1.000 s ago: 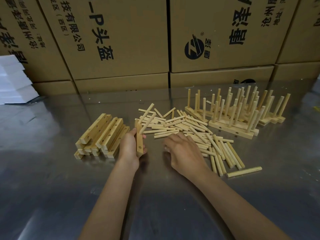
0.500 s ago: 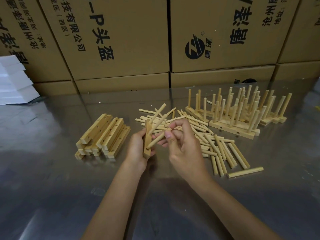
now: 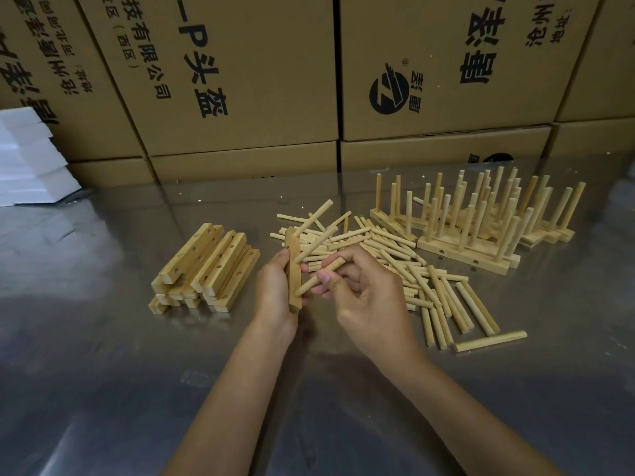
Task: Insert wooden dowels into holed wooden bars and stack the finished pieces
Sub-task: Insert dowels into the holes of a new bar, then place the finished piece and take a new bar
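The bar (image 3: 294,269) stood nearly upright in the left hand (image 3: 275,290), thumb and curled fingers gripping its lower half, its long axis running away from the person. Two dowels (image 3: 314,242) already stuck out of its right face near the top, slanting up and to the right. A third dowel (image 3: 319,279) lay pinched in the grip of the right hand (image 3: 364,300), between thumb and fingertips, slanting the same way, with its lower tip at the bar's right face near the bottom end. Whether that tip had entered a hole could not be told. The coming push probably ran along the dowel's own axis, leftward and down into the bar, the right hand driving and the left bracing. Beyond the hands lay the loose dowels (image 3: 429,290) scattered on the bench (image 3: 103,389), unfilled bars (image 3: 206,266) stacked to the left, and finished pieces (image 3: 481,228) standing far right.
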`<action>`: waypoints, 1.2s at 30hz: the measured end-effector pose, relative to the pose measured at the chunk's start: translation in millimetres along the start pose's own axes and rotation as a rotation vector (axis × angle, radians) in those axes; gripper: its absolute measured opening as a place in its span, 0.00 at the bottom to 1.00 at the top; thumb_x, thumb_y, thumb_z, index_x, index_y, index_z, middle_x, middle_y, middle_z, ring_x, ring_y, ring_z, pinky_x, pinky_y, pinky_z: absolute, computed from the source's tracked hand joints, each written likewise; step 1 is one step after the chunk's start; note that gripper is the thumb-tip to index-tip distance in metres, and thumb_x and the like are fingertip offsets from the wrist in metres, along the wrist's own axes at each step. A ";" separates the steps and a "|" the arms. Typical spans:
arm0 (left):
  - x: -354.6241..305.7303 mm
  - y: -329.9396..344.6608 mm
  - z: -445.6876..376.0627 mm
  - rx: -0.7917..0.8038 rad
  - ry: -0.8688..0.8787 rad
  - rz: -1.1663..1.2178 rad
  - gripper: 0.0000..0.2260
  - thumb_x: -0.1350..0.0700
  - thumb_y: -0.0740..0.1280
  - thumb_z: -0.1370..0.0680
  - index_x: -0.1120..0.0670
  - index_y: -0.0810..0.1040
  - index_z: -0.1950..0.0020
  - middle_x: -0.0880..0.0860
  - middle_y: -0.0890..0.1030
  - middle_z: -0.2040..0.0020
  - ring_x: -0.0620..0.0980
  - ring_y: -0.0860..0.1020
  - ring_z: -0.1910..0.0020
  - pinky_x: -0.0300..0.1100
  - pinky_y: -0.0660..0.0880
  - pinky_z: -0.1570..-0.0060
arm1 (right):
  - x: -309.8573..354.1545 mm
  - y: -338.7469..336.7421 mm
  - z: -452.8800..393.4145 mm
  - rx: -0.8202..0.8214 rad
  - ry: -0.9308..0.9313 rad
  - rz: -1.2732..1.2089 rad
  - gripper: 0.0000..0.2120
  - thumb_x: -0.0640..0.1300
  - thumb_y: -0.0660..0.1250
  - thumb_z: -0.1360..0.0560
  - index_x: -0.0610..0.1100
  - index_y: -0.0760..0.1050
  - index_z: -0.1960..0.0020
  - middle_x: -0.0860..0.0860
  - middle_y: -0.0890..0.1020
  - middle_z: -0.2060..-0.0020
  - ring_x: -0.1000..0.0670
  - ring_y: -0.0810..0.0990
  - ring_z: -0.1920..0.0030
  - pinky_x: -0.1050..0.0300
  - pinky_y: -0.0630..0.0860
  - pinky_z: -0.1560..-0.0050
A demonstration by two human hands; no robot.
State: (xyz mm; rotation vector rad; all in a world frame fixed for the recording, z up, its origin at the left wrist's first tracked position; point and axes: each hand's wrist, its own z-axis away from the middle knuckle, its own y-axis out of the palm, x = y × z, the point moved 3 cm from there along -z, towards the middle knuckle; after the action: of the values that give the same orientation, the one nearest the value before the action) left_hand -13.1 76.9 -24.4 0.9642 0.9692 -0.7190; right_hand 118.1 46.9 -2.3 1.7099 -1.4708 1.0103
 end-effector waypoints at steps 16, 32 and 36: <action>-0.5 12.9 5.4 -0.076 0.183 0.121 0.15 0.53 0.57 0.15 0.48 0.72 0.28 0.56 0.80 0.43 0.53 0.79 0.46 0.53 0.80 0.45 | -13.8 3.0 -0.9 -0.062 0.255 0.143 0.14 0.48 0.80 0.33 0.52 0.77 0.53 0.56 0.81 0.59 0.63 0.78 0.61 0.70 0.75 0.59; 7.4 16.5 0.7 0.178 0.212 -0.168 0.24 0.62 0.67 0.20 0.46 0.68 0.26 0.50 0.82 0.40 0.48 0.83 0.44 0.43 0.83 0.53 | -23.4 -146.8 -35.2 -0.489 0.392 0.690 0.11 0.38 0.71 0.25 0.44 0.79 0.43 0.51 0.81 0.54 0.53 0.78 0.56 0.61 0.73 0.55; 1.0 12.4 0.1 0.137 0.233 -0.209 0.20 0.62 0.67 0.20 0.47 0.73 0.30 0.50 0.82 0.42 0.49 0.83 0.45 0.44 0.83 0.56 | -32.1 -181.0 -29.3 -0.568 0.504 0.846 0.11 0.36 0.69 0.26 0.40 0.80 0.43 0.42 0.81 0.47 0.45 0.78 0.49 0.57 0.70 0.49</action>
State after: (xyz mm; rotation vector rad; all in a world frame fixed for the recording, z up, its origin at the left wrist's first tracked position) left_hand -2.2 81.9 -21.0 1.0938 1.2505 -0.8699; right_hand 290.8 115.2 -15.3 0.3610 -1.8960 1.1517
